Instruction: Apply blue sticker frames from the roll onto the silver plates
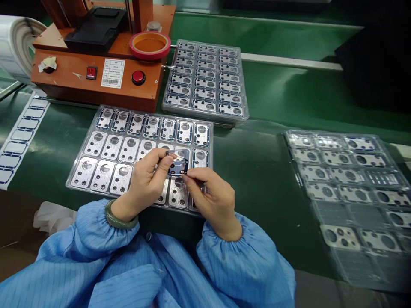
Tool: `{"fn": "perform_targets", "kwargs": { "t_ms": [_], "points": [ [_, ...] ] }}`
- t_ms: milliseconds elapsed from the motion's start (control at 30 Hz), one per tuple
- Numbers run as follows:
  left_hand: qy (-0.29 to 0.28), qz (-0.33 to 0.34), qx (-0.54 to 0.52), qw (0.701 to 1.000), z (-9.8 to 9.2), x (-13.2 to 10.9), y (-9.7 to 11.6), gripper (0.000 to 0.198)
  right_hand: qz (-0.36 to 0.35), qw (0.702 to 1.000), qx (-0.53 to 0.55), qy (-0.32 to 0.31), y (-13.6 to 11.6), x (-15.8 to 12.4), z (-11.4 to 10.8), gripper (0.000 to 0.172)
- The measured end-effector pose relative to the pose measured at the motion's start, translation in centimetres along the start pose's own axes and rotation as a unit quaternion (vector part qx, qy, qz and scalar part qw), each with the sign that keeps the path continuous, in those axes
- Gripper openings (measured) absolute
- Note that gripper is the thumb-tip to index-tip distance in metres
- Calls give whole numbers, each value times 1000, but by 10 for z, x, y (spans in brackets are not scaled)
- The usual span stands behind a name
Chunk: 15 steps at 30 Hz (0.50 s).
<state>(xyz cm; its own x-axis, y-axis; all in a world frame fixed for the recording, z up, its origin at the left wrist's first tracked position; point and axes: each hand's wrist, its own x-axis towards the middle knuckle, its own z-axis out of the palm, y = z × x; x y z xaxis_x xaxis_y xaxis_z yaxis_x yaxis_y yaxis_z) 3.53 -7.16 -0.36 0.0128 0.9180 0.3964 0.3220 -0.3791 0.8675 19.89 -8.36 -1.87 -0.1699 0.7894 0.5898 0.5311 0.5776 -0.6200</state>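
Note:
My left hand (pixel 147 173) pinches the left edge of a small rectangular plate (pixel 180 164) between thumb and fingers. The plate has a dark blue, shiny face with round holes and is held above a clear plastic tray (pixel 78 150). At the plate's lower right corner, the thumb and forefinger of my right hand (pixel 214 197) are closed on its edge. Under my hands, the tray holds rows of silver plates (pixel 105 174) with round holes; those in the back row have blue borders. My hands cover part of the front and middle rows.
Behind the tray stands an orange machine (pixel 96 85) with red buttons and a roll of red tape (pixel 150 45) on top. A stack of filled trays (pixel 205 113) is beside it. A partly filled tray (pixel 348 216) lies right. A label strip (pixel 22 136) runs down the left.

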Motion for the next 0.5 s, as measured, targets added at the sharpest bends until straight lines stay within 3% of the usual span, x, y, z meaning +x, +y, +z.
{"fn": "perform_targets", "kwargs": {
  "t_ms": [167,500],
  "points": [
    [4,-12,-5,1000,1,0,0,13,-2,1000,13,-4,0,1,0,18],
    [34,29,27,999,1,1,2,15,-25,1000,15,-1,-2,2,-1,19]
  ]
}}
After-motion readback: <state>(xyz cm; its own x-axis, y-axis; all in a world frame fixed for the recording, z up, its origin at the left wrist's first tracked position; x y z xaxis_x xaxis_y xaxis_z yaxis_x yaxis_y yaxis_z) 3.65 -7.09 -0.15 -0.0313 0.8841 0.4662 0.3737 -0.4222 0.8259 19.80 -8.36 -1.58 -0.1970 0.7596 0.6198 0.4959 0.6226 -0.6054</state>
